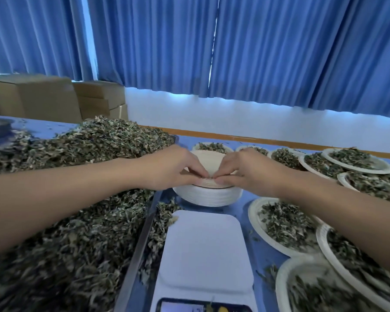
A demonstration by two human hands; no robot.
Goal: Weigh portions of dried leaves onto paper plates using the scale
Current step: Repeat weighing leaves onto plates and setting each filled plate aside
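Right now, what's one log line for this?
left hand: pinching paper plate stack rim | right hand: pinching same rim | scale: no plate yet

White scale point(205, 251) lies between the leaf heap point(65, 244) and filled plates point(282, 224), plate stack point(208, 195) just behind.

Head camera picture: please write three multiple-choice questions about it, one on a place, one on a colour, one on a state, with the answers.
1. Relative to the scale, the stack of empty plates stands:
A) on it
B) just beyond it
C) under it

2. The curtains are:
A) green
B) white
C) blue

3. The left hand and right hand:
A) pinch the stack's top rim
B) hang idle
C) lie flat on the scale

1 B: the stack sits past the scale's far edge.
2 C: blue folds hang behind.
3 A: both hands' fingertips meet on the top plate's edge.
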